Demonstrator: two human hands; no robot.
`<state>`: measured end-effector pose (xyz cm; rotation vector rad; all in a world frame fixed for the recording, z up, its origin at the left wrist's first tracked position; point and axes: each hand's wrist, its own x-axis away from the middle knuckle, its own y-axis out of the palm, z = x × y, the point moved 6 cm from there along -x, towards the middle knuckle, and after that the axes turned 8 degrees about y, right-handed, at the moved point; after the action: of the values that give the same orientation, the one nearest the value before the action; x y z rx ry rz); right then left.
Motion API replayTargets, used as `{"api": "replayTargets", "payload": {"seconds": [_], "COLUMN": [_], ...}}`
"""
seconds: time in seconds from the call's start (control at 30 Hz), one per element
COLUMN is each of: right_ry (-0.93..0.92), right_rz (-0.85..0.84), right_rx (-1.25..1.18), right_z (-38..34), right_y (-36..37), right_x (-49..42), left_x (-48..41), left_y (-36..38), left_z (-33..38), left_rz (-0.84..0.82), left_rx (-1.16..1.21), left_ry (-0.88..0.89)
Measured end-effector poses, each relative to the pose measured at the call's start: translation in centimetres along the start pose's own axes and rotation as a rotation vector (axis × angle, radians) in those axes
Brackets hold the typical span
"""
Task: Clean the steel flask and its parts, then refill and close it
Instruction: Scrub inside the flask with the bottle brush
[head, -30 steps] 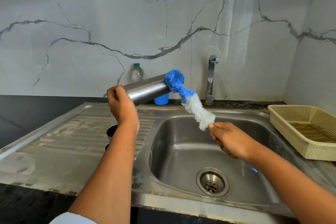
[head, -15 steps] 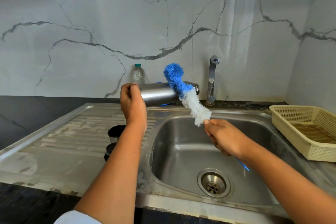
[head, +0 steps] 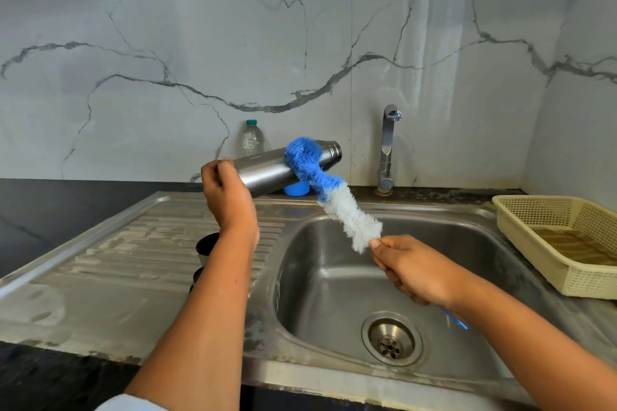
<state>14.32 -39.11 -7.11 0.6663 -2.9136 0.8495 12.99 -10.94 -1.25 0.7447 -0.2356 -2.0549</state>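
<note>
Grips steel flask (head: 267,173) at its base with curled left hand (head: 228,197); clasps brush (head: 347,210) handle in right hand (head: 410,270), with blue bristles against flask, up-left of that hand.

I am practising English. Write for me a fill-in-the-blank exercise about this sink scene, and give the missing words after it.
1. The left hand grips the steel flask; the right hand holds the bottle brush, whose bristles are white near that hand and ____ at the far end.
2. No ____ runs from the tap.
3. The cream basket stands to the ____ of the sink.

Missing words: blue; water; right.
</note>
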Motion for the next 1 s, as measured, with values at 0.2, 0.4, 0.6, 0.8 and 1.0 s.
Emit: {"api": "replayTargets", "payload": {"seconds": [0.2, 0.4, 0.6, 0.8, 1.0], "right_ry": [-0.047, -0.024, -0.040, -0.038, -0.009], "right_rz": [0.034, 0.021, 0.014, 0.016, -0.020], "right_rx": [-0.018, -0.005, 0.017, -0.061, -0.014], "right_z": [-1.0, -0.7, -0.6, -0.9, -0.1], "right_y": [0.2, 0.4, 0.4, 0.5, 0.2], "right_x": [-0.5, -0.2, -0.3, -0.9, -0.1], "left_x": [1.3, 1.3, 0.7, 2.0, 0.9], "left_y": [1.6, 1.8, 1.4, 3.0, 2.0], "left_z": [0.1, -0.1, -0.7, -1.1, -1.4], "left_rz": [-0.076, -0.134, -0.125, -0.258, -0.187], "left_rx": [0.009, 0.012, 0.023, -0.006, 0.010], "left_ry": [-0.025, -0.065, -0.120, -0.118, -0.127]}}
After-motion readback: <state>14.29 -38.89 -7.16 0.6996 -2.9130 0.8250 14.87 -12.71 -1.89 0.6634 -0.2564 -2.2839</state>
